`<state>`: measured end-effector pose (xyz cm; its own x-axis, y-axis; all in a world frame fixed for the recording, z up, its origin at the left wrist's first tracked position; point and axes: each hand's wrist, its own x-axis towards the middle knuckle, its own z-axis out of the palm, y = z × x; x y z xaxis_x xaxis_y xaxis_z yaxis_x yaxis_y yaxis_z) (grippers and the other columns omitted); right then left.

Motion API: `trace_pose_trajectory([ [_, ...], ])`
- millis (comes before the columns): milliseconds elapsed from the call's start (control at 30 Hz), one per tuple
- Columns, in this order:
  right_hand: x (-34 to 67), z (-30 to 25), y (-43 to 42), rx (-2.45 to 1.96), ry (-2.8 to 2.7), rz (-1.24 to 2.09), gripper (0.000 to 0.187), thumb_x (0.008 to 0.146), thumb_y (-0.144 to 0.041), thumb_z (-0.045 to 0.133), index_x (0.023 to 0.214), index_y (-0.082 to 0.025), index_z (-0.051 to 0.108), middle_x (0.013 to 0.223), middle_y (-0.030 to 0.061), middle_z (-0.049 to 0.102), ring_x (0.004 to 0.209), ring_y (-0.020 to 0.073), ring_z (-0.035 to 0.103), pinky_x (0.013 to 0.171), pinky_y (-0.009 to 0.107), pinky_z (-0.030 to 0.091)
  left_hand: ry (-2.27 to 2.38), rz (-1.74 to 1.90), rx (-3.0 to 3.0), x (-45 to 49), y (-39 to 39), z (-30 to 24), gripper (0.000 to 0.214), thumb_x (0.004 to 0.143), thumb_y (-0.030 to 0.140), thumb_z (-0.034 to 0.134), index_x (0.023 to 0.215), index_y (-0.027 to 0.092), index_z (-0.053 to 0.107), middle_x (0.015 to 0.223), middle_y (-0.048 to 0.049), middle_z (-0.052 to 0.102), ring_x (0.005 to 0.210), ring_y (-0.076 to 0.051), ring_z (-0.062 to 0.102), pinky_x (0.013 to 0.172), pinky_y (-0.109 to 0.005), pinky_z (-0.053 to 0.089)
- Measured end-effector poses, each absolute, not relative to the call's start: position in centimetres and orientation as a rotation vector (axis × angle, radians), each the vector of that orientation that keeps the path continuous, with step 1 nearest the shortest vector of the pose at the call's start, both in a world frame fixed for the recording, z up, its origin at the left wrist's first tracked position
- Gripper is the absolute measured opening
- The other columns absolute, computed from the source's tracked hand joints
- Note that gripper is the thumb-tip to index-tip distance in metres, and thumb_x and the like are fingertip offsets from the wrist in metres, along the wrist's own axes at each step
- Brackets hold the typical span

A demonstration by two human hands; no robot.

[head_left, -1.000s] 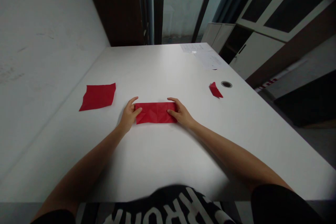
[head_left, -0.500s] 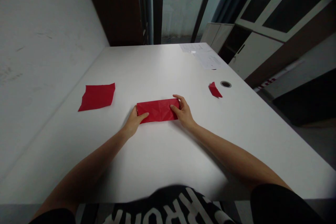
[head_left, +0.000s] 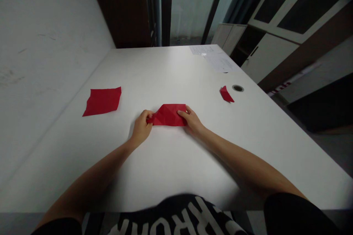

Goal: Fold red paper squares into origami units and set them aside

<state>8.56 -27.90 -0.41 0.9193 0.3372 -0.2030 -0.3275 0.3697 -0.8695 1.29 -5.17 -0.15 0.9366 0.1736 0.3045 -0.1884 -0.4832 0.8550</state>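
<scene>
A folded sheet of red paper (head_left: 169,115) is held between my two hands, just above or on the white table; which of the two I cannot tell. My left hand (head_left: 142,125) pinches its left end, where the paper narrows and bends in toward the fingers. At the right end my right hand (head_left: 191,119) grips it, thumb on the upper face and fingers behind. Creases run across the visible face. Another red paper sheet (head_left: 102,101) lies flat to the left of my hands. A small folded red paper piece (head_left: 227,94) sits to the right.
The white table (head_left: 168,169) meets a wall (head_left: 49,44) on the left. A round cable hole (head_left: 238,88) is near the small folded piece. Printed sheets (head_left: 217,61) lie at the far right corner. Cabinets (head_left: 268,55) stand beyond the right edge.
My left hand has curled its fingers around the paper's left end and drawn it in, bending the left corner. My right hand keeps its grip, its fingers now closer to the edge.
</scene>
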Motion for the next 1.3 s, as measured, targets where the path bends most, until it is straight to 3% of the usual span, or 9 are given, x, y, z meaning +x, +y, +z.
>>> trace_pose_trajectory([
  [100, 8.2, -0.7, -27.7, -1.119, 0.015, 0.523, 0.035, 0.069, -0.035, 0.085, 0.093, -0.017, 0.067, 0.092, 0.0071, 0.076, 0.079, 0.0190, 0.069, 0.076, 0.033, 0.057, -0.088, 0.351, 2.081, 1.0, -5.7, 0.0, 0.016, 0.084, 0.010, 0.054, 0.091, 0.023, 0.052, 0.111, -0.0043, 0.067, 0.098, -0.020, 0.062, 0.087, -0.034, 0.047],
  [300, 8.3, -0.8, -27.9, -1.157, 0.014, 0.484, 0.030, 0.072, -0.035, 0.083, 0.091, -0.018, 0.069, 0.088, 0.0053, 0.076, 0.075, 0.0184, 0.069, 0.070, 0.031, 0.057, -0.305, 0.200, 2.138, 0.5, -6.0, 0.7, 0.031, 0.083, 0.024, 0.067, 0.113, 0.025, 0.061, 0.113, -0.0064, 0.064, 0.105, -0.024, 0.060, 0.097, -0.039, 0.046],
  [467, 8.4, -0.5, -27.9, -1.136, 0.058, 0.461, 0.030, 0.069, -0.033, 0.085, 0.090, -0.019, 0.068, 0.087, 0.0048, 0.076, 0.076, 0.0197, 0.070, 0.072, 0.033, 0.058, -0.353, 0.116, 1.952, 0.9, -5.7, 0.8, 0.025, 0.095, 0.029, 0.053, 0.111, 0.024, 0.071, 0.113, -0.0077, 0.062, 0.111, -0.023, 0.058, 0.106, -0.039, 0.042],
  [667, 8.5, -0.4, -27.9, -1.090, 0.038, 0.507, 0.032, 0.069, -0.037, 0.085, 0.088, -0.018, 0.067, 0.083, 0.0041, 0.075, 0.071, 0.0171, 0.068, 0.069, 0.030, 0.056, -0.173, -0.035, 1.617, 1.3, -5.8, -0.7, 0.059, 0.085, 0.024, 0.068, 0.141, 0.028, 0.052, 0.109, -0.0042, 0.062, 0.100, -0.017, 0.063, 0.094, -0.033, 0.051],
  [733, 8.6, -0.4, -28.0, -1.094, 0.029, 0.505, 0.031, 0.070, -0.038, 0.085, 0.086, -0.019, 0.066, 0.079, 0.0025, 0.073, 0.068, 0.0156, 0.066, 0.066, 0.028, 0.055, -0.159, -0.079, 1.639, 1.5, -5.5, -1.0, 0.052, 0.084, 0.027, 0.069, 0.135, 0.025, 0.058, 0.100, -0.0028, 0.063, 0.090, -0.017, 0.063, 0.086, -0.032, 0.053],
  [867, 8.3, 0.1, -28.3, -1.226, -0.129, 0.473, 0.030, 0.074, -0.042, 0.081, 0.089, -0.019, 0.068, 0.079, 0.0020, 0.072, 0.068, 0.0158, 0.065, 0.066, 0.029, 0.054, -0.222, 0.093, 1.997, 1.8, -4.6, -0.4, 0.018, 0.089, 0.033, 0.065, 0.097, 0.021, 0.075, 0.087, -0.0040, 0.065, 0.083, -0.019, 0.060, 0.082, -0.034, 0.052],
  [1000, 7.6, 1.5, -28.9, -1.535, -0.632, 0.263, 0.022, 0.087, -0.042, 0.070, 0.100, -0.023, 0.073, 0.099, 0.0058, 0.075, 0.094, 0.0221, 0.069, 0.089, 0.040, 0.054, -0.387, 0.428, 2.273, 2.4, -3.7, 1.4, 0.027, 0.095, 0.026, 0.054, 0.109, 0.030, 0.077, 0.114, -0.0060, 0.069, 0.114, -0.026, 0.054, 0.106, -0.046, 0.041],
  [1100, 7.5, 1.6, -29.2, -1.658, -1.086, 0.124, 0.017, 0.091, -0.035, 0.066, 0.104, -0.029, 0.075, 0.112, 0.0059, 0.074, 0.116, 0.0251, 0.064, 0.109, 0.049, 0.045, -0.484, 0.499, 2.378, 2.9, -2.8, 1.3, 0.038, 0.094, 0.015, 0.049, 0.114, 0.036, 0.075, 0.137, -0.0012, 0.063, 0.135, -0.027, 0.042, 0.116, -0.053, 0.030],
  [1300, 8.5, -0.7, -29.2, -1.852, -1.495, 0.130, 0.024, 0.094, -0.024, 0.058, 0.111, -0.029, 0.074, 0.116, 0.0079, 0.073, 0.114, 0.0242, 0.065, 0.104, 0.045, 0.047, -0.524, 0.275, 2.525, 3.3, -1.4, -1.7, 0.047, 0.092, 0.010, 0.045, 0.126, 0.032, 0.069, 0.145, -0.0036, 0.059, 0.145, -0.030, 0.035, 0.120, -0.061, 0.019],
])
